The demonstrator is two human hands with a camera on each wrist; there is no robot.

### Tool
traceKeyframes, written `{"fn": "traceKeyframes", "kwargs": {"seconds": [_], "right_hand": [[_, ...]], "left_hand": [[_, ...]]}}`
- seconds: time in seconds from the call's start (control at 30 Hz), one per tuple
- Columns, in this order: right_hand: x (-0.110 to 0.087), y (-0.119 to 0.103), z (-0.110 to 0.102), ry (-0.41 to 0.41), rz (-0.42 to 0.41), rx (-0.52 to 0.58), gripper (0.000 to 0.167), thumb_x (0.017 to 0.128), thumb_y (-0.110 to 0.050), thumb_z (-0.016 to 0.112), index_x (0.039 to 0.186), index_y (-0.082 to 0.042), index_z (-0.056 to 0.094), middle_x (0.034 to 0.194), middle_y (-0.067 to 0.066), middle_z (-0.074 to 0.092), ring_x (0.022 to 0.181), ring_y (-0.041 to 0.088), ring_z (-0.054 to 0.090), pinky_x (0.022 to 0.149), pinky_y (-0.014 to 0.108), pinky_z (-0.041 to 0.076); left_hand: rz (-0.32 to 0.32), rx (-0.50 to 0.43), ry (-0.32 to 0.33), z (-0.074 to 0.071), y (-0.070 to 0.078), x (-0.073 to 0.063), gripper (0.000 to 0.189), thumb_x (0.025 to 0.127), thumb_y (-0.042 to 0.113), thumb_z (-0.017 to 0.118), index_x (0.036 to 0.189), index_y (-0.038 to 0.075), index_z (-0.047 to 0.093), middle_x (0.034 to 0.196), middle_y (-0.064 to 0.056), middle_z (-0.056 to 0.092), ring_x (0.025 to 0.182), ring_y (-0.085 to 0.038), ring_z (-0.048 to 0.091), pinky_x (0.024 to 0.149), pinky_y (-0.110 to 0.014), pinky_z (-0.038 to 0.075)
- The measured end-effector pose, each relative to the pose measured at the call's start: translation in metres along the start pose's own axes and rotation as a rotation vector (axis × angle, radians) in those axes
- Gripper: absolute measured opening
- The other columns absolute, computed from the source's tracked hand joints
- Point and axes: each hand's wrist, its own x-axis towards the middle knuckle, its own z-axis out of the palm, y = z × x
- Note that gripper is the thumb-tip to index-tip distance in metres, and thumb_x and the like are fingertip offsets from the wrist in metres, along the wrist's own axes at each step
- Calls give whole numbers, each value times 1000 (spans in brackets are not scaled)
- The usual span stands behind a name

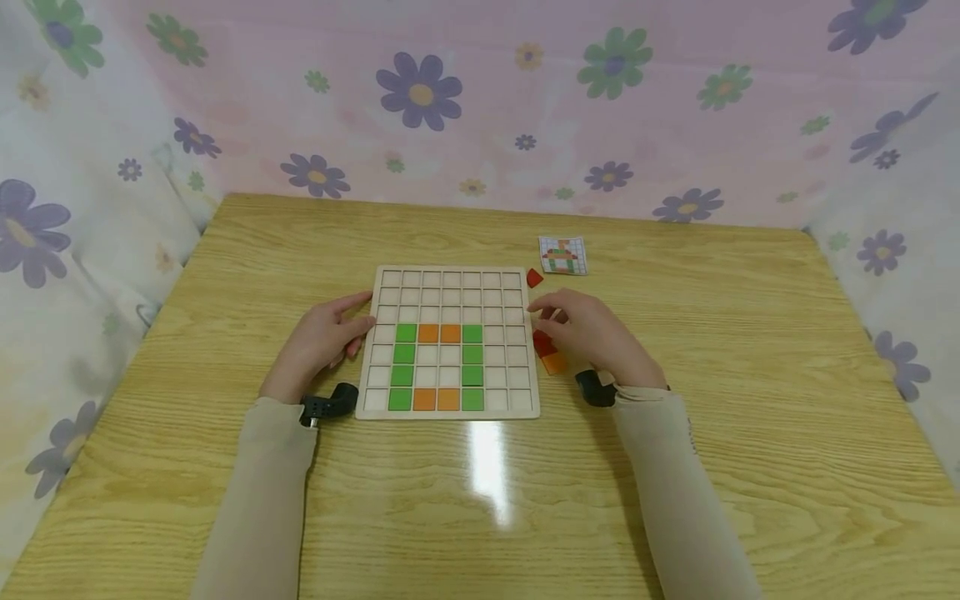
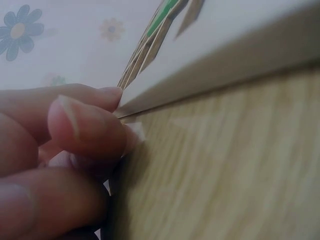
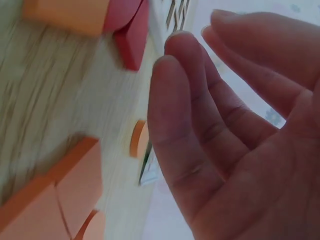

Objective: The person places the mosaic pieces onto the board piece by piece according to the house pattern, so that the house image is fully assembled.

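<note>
The grid board is lying flat between the hands. The left hand is touching its left edge, thumb and forefinger parted; the right hand is hanging beside its right edge, fingers loosely bent, thumb apart. The board's cells are holding two columns of four green tiles, orange tiles bridging their far and near ends.

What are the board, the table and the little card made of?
The board seems matte wood: pale tan, no glare. The table looks like wood or wood-look laminate, with streaky grain; it's glossy, since it shows a bright glare. The card is probably paper: thin and printed, finish unclear.
</note>
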Motion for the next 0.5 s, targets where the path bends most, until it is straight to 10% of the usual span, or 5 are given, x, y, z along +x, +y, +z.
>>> {"fn": "traceKeyframes", "kwargs": {"seconds": [0.5], "right_hand": [[1, 13, 2, -61, 25, -99, 24, 86, -16, 60, 109, -12, 62, 100, 4, 50, 85, 19, 52, 75, 34, 44]], "left_hand": [[6, -2, -5, 0, 1, -1, 54, 88, 43, 52, 137, 30, 35, 55, -7, 52, 33, -13, 34, 34, -29, 32]]}}
